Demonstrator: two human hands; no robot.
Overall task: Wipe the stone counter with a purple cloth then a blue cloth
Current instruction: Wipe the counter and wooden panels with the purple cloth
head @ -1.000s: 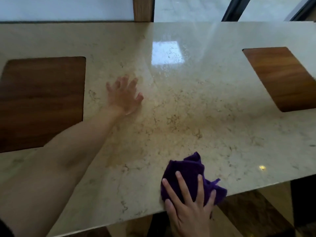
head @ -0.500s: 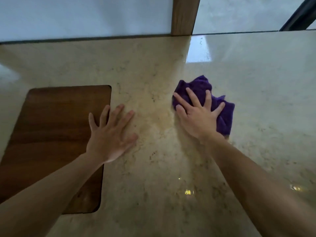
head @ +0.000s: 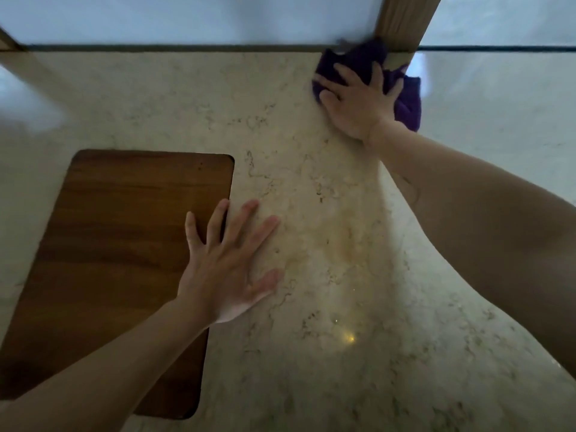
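While left hand (head: 227, 269) braces, right hand (head: 355, 104) presses purple cloth (head: 405, 98).

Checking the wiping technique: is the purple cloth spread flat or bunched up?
Bunched up: the purple cloth bulges in folds around the right hand pressing it.

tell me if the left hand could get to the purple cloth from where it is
Probably yes, with a stretch. The left hand lies flat, partly on the wooden inset panel, and only bare stone counter lies between it and the purple cloth. But the right hand covers most of the cloth at the far edge.
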